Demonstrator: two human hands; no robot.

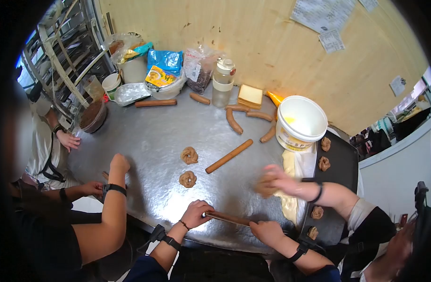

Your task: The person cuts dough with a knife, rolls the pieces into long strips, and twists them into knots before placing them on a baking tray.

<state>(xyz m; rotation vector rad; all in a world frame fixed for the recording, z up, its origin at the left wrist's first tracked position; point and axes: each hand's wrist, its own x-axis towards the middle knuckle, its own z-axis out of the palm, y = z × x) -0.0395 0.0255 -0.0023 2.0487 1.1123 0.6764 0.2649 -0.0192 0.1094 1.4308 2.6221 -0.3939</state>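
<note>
A long brown dough strip (229, 218) stretches between my two hands at the front edge of the metal table. My left hand (196, 214) has its fingers closed on the strip's left end. At the other end, my right hand (269, 233) grips it, fingers curled. Beyond my left hand lie two knotted rings of brown dough, the nearer ring (187, 178) and the farther ring (189, 155). A brown stick like a rolling pin (229, 156) rests slantwise farther back.
A co-worker's blurred hand (279, 181) handles dough on the right, by a dark tray (337, 174) of knotted pieces. Another person's hand (119, 164) is at left. A white bucket (301, 123), dough logs (234, 121), a bottle (222, 84) and a bowl (91, 116) stand farther back.
</note>
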